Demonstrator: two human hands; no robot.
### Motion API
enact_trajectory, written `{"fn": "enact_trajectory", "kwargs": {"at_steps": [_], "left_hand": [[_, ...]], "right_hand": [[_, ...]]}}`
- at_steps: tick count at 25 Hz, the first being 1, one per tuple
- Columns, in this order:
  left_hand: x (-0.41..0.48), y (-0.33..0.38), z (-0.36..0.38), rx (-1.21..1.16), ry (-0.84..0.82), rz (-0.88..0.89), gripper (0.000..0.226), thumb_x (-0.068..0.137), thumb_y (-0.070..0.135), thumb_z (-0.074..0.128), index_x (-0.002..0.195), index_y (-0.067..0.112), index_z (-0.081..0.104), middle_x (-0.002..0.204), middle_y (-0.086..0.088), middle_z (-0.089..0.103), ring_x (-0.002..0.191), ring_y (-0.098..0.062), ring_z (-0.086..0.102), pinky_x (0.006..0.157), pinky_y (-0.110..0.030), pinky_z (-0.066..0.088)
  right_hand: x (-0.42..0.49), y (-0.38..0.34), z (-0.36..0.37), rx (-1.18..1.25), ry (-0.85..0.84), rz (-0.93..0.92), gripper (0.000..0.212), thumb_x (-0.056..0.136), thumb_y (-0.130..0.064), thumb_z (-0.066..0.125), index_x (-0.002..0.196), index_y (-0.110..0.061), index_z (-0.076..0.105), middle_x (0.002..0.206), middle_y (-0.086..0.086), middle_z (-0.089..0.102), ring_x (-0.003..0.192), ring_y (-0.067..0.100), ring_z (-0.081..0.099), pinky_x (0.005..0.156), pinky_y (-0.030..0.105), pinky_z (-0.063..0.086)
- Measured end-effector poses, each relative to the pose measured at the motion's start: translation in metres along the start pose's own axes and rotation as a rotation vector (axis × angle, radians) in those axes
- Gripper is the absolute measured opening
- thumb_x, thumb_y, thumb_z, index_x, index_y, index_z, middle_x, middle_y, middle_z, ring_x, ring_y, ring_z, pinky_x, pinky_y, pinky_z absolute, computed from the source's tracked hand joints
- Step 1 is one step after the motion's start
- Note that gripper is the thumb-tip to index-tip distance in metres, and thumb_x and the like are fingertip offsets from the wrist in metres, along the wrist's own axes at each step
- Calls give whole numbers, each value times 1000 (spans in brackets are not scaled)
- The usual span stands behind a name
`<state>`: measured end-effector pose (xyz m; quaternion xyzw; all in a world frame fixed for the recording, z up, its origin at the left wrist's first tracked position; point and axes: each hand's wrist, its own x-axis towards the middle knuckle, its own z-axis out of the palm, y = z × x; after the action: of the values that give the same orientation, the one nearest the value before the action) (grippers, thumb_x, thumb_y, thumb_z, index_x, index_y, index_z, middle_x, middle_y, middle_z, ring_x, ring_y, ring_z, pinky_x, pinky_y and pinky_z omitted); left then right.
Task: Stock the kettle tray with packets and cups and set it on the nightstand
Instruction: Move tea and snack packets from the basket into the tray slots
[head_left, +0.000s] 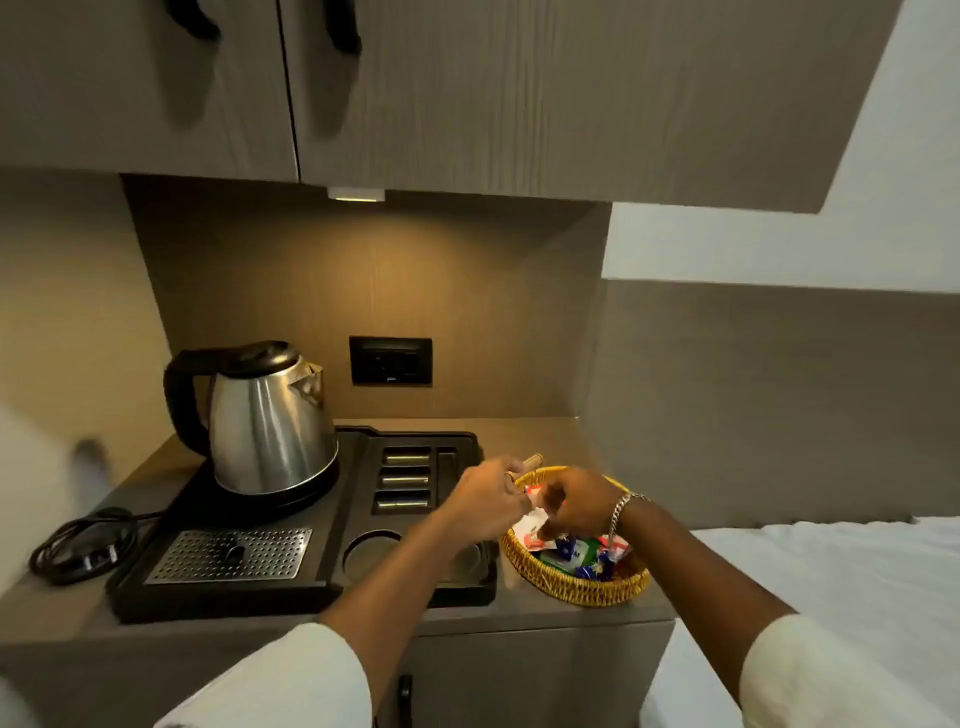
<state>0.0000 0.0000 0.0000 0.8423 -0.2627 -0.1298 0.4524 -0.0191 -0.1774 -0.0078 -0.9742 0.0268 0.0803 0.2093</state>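
Two hands meet above basket (571, 590) | left hand (485, 501) pinches brown stick | right hand (576, 501) pinches white packet (532, 522) | tray (353, 525) at nine o'clock

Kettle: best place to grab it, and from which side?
Grip the black loop handle on the kettle, coming from the left. The handle arches out to the left, clear of the steel body, while the spout points right toward the wall socket. Wrap the fingers through the loop and lift straight up off the round base on the tray. Probably a left hand job.
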Motion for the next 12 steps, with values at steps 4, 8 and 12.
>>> {"fn": "enact_trajectory", "kwargs": {"at_steps": [4,8,12], "left_hand": [[19,-15,9,-66,82,-101,42,84,11,66,124,12,51,93,-8,70,81,-13,66,61,-20,53],[26,-30,3,-150,65,-121,34,85,11,65,116,17,56,98,-7,67,86,-15,66,61,-23,56],[23,-45,-8,-154,71,-87,31,84,13,67,112,21,59,101,-1,64,88,-10,63,58,-15,49]], "right_hand": [[20,13,14,1,5,-59,65,60,-36,86,119,-21,61,112,-1,68,98,18,62,81,33,54],[30,19,21,41,8,-129,48,63,-29,86,107,-24,68,101,-5,70,90,12,64,73,26,56],[29,20,15,126,67,-111,17,68,-20,83,79,-24,71,75,-12,69,68,1,64,55,13,47]]}}
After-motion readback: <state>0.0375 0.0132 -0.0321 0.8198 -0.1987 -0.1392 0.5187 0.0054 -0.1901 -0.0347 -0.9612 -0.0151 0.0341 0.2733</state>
